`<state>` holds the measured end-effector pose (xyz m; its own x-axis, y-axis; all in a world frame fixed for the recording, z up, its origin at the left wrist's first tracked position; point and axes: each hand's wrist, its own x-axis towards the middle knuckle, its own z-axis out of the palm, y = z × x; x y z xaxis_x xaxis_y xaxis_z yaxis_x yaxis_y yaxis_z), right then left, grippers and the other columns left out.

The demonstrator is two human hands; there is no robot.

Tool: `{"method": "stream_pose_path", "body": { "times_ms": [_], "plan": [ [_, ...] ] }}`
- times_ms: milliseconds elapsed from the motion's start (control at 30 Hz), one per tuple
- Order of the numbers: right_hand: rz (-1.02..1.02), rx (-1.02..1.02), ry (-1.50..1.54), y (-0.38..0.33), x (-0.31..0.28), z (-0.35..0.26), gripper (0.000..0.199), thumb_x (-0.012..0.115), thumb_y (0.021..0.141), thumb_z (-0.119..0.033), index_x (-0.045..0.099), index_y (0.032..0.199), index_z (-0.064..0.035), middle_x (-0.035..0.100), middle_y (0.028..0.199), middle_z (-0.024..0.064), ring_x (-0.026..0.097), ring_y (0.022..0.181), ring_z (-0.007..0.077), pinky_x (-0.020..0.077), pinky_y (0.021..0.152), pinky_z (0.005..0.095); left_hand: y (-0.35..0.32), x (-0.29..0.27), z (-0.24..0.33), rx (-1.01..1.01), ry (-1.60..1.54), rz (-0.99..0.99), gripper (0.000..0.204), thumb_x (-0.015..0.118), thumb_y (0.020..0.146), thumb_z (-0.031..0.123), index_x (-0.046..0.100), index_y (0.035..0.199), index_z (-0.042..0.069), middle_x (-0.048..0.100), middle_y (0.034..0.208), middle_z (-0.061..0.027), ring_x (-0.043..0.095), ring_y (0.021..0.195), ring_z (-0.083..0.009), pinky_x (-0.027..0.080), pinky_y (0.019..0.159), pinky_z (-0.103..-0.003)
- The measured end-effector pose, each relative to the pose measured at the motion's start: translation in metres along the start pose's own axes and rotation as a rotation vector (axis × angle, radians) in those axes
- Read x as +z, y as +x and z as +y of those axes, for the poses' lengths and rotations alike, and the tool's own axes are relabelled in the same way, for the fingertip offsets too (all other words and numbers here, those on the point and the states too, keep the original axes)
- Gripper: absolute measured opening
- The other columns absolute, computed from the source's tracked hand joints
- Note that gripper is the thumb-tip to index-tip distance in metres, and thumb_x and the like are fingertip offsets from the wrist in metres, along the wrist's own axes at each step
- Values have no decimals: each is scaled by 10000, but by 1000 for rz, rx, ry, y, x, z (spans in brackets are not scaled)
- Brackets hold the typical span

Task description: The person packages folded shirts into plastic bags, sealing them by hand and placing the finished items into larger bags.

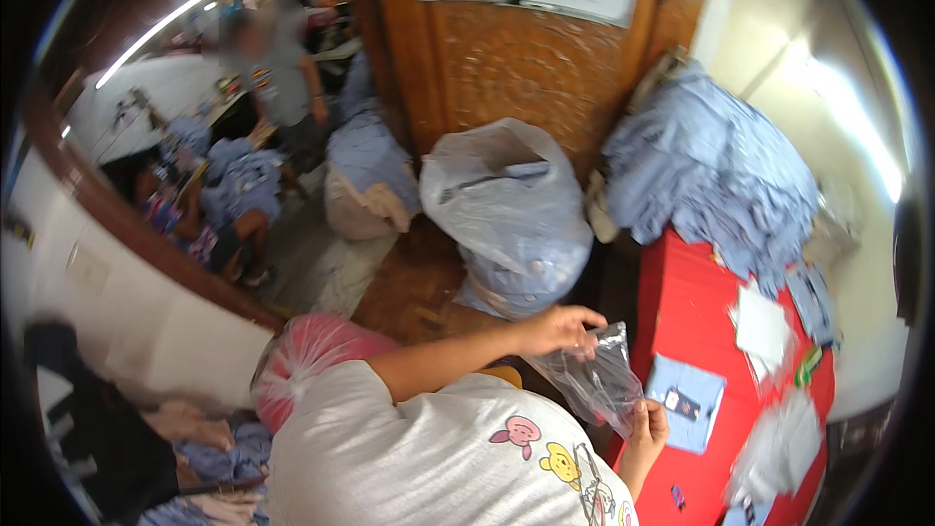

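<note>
A clear plastic bag point(604, 375) is stretched between my two hands beside the red table's left edge. My left hand point(563, 331) grips its far end, with the fingers partly seen through the film. The near corner is pinched between the thumb and fingers of my right hand point(647, 426). Just right of the bag, a folded light-blue garment point(687, 402) with a dark tag point(682, 404) lies flat on the red-covered table point(672, 317).
A heap of light-blue cloth point(706, 156) covers the table's far end. White sheets point(763, 326) and a pile of clear plastic bags point(777, 448) lie on its right. A large filled plastic sack point(516, 214) stands before the carved wooden door point(526, 68). People are beyond the doorway.
</note>
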<state>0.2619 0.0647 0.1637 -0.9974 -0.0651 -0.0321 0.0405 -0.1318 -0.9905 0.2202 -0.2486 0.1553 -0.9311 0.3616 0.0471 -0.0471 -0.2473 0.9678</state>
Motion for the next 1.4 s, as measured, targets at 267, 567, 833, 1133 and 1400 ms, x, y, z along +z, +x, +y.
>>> {"method": "stream_pose_path", "body": {
  "times_ms": [267, 567, 833, 1133, 1400],
  "plan": [
    [-185, 371, 39, -59, 0, -33, 101, 720, 962, 7, 768, 1049, -12, 723, 915, -24, 601, 799, 65, 473, 760, 222, 75, 20, 17, -82, 0, -313, 680, 755, 993, 135, 415, 1579, 73, 630, 1396, -124, 602, 1268, -182, 517, 1060, -347],
    [170, 207, 73, -62, -10, -33, 254, 755, 876, 50, 732, 1127, 19, 730, 1014, 65, 670, 932, 126, 524, 883, 267, 81, 79, 12, -272, 460, -945, 382, 817, 928, 273, 757, 1205, 19, 792, 1090, -86, 738, 1027, -178, 562, 908, -336],
    [223, 221, 11, -26, -21, -5, 208, 781, 922, -35, 743, 1117, 25, 774, 974, 79, 709, 871, 120, 548, 811, 248, 99, 42, 7, -258, 67, -475, 259, 645, 1079, 262, 760, 1077, 30, 795, 968, -49, 725, 896, -105, 549, 815, -269],
    [378, 99, -84, 36, 12, -25, 225, 653, 1075, -189, 767, 1023, -2, 567, 653, -58, 433, 529, 15, 286, 476, 202, 113, -7, 23, -223, 47, -87, 283, 645, 1078, 312, 744, 1018, 54, 746, 777, -48, 721, 660, -129, 557, 638, -237],
    [397, 68, -94, 59, 13, -39, 193, 701, 1047, -199, 769, 1056, -18, 471, 662, -110, 337, 561, -8, 234, 507, 210, 141, -14, 45, -242, 179, -26, 263, 677, 1061, 307, 775, 1000, 70, 623, 645, 45, 560, 524, -24, 417, 471, -183]
  ]
}}
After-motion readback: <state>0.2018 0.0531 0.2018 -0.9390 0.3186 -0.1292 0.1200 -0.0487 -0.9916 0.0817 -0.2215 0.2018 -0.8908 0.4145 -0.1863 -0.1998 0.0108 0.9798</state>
